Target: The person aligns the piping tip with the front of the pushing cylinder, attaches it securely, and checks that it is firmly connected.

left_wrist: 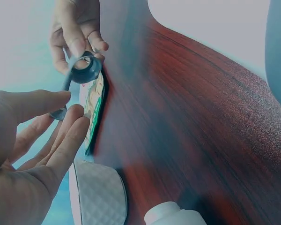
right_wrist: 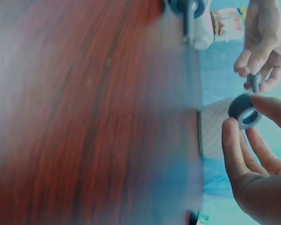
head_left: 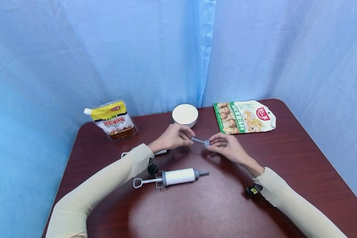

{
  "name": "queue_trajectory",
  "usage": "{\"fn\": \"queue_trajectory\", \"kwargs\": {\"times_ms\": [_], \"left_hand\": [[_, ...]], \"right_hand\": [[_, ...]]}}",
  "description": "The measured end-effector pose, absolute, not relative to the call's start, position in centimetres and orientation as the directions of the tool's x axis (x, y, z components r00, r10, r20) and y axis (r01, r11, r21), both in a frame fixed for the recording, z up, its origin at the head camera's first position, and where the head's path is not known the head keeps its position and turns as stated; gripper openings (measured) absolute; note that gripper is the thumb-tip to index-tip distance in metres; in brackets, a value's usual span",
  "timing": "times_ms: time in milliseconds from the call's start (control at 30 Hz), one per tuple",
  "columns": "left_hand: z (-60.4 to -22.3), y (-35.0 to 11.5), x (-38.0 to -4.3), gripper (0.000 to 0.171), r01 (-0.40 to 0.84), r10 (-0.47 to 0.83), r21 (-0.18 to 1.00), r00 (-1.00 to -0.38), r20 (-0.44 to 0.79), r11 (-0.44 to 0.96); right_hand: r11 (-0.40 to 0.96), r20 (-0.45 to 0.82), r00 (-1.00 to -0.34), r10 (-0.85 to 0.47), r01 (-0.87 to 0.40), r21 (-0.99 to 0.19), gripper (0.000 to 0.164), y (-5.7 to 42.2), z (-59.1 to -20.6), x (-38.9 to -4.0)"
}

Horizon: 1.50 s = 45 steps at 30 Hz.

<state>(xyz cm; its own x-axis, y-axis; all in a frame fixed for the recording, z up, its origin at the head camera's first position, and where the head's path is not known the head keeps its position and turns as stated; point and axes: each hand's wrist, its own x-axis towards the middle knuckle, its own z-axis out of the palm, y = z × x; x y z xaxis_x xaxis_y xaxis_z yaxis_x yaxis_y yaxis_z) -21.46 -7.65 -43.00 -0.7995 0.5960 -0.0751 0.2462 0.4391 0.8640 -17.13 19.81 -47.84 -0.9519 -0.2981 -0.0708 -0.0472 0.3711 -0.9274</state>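
Grey ringed piece (head_left: 199,140) held above the table (head_left: 232,205), mid-scene; long axis left to right, ring end right and slightly nearer. Left hand (head_left: 176,136) pinches the narrow end, thumb against fingertips; right hand (head_left: 228,147) pinches the ring, fingers spread to its width. Bowl (head_left: 191,125) just beyond left hand; white-barrelled plunger tool (head_left: 179,176) nearer; table's right edge well apart.
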Motion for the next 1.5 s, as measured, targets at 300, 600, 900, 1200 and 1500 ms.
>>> {"fn": "queue_trajectory", "kwargs": {"times_ms": [300, 600, 900, 1200, 1500], "left_hand": [[-42.6, -7.9, -20.6, 0.025, 0.267, 0.565, 0.859, -0.825, -0.031, 0.437], [-42.4, -8.1, -19.2, 0.023, 0.234, 0.540, 0.901, -0.841, -0.001, 0.366], [-42.6, -8.2, -18.5, 0.022, 0.233, 0.526, 0.912, -0.850, 0.023, 0.338], [-42.7, -7.9, -18.0, 0.021, 0.209, 0.537, 0.939, -0.843, 0.031, 0.273], [-42.9, -7.9, -17.6, 0.018, 0.217, 0.542, 0.925, -0.840, 0.013, 0.313]], "right_hand": [[0.265, -0.053, -0.959, -0.279, -0.023, -0.964, 0.038, 19.0, -47.0, -16.3], [0.225, -0.042, -0.954, -0.296, -0.027, -0.974, 0.038, 18.1, -46.7, -15.8], [0.168, -0.023, -0.942, -0.335, -0.036, -0.985, 0.035, 17.0, -46.2, -15.3], [0.146, -0.025, -0.939, -0.342, -0.026, -0.989, 0.033, 16.3, -46.1, -15.0], [0.126, -0.031, -0.938, -0.344, -0.014, -0.992, 0.034, 16.0, -46.4, -15.0]]}}
